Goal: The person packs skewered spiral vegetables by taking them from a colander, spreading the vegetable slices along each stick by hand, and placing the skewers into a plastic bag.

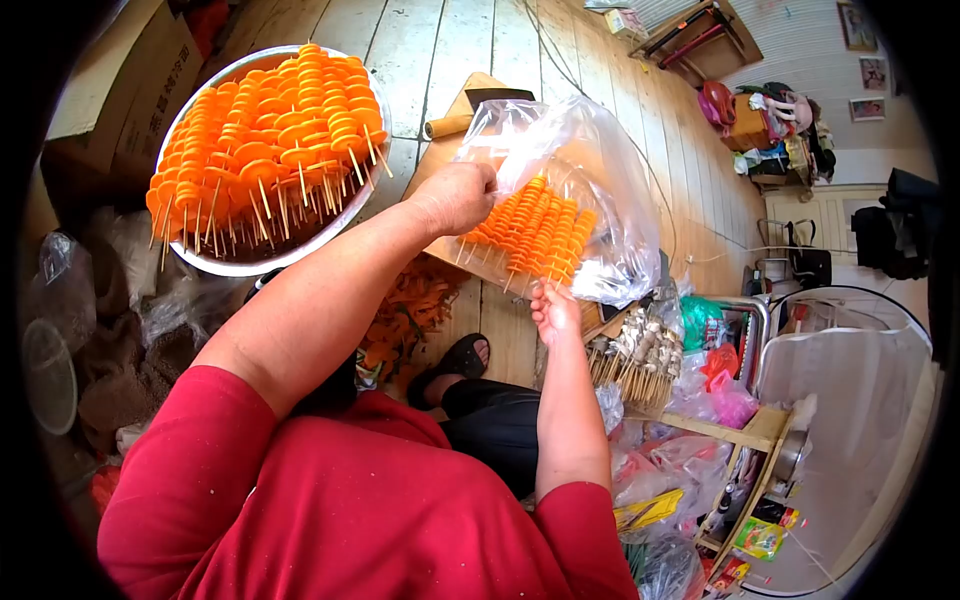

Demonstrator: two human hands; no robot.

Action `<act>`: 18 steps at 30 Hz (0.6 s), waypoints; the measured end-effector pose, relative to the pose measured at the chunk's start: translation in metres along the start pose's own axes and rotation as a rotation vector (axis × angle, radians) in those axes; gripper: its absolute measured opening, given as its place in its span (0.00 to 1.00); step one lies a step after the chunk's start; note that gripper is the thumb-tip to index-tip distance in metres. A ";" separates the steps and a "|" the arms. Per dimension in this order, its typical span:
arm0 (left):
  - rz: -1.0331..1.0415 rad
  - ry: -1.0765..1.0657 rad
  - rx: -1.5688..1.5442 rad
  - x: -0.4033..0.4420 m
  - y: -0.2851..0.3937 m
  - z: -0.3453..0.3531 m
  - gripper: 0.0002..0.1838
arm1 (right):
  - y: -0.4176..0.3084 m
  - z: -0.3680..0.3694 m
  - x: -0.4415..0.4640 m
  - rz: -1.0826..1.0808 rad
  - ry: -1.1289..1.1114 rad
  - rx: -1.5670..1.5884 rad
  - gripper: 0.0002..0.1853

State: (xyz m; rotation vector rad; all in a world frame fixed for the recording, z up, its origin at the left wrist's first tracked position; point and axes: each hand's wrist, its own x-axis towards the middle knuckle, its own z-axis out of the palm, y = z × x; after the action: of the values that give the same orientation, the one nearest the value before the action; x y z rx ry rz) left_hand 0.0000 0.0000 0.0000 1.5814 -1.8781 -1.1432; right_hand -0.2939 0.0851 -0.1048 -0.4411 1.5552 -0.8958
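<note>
My left hand (462, 197) is closed at the near left edge of a clear plastic bag (600, 150), seemingly pinching its rim. Inside the mouth of the bag lies a row of skewers (532, 228) threaded with thin orange slices that look like carrot. My right hand (556, 310) is closed around the bare stick end of one of these skewers, at the lower right of the row. The bag rests over a wooden board (435, 165), and its far part is crumpled. The fingertips of both hands are partly hidden.
A large white-rimmed basin (376, 85) piled with orange-slice skewers (270, 130) stands at left. A cleaver (498, 96) lies beyond the bag. Orange scraps (405, 315) lie below my left forearm. Pale skewers (640, 350), a wooden shelf (755, 430) and plastic bags (670, 460) are at right.
</note>
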 end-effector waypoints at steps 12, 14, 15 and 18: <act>0.070 0.012 0.088 0.007 -0.016 0.012 0.10 | -0.010 0.024 -0.014 0.111 0.240 -0.662 0.12; 0.054 -0.033 0.091 0.003 -0.007 0.008 0.11 | -0.021 0.014 -0.021 0.012 0.271 -0.926 0.12; 0.048 -0.042 0.084 -0.004 -0.002 0.002 0.11 | -0.028 0.021 -0.035 -0.066 0.294 -1.072 0.13; 0.084 -0.010 0.053 0.000 -0.006 0.007 0.10 | -0.048 0.047 -0.064 -0.462 0.277 -0.931 0.08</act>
State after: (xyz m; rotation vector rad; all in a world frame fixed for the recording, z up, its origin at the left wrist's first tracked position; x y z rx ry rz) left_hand -0.0020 0.0018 -0.0093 1.5115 -1.9771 -1.0760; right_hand -0.2463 0.0879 -0.0255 -1.4290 2.1298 -0.5211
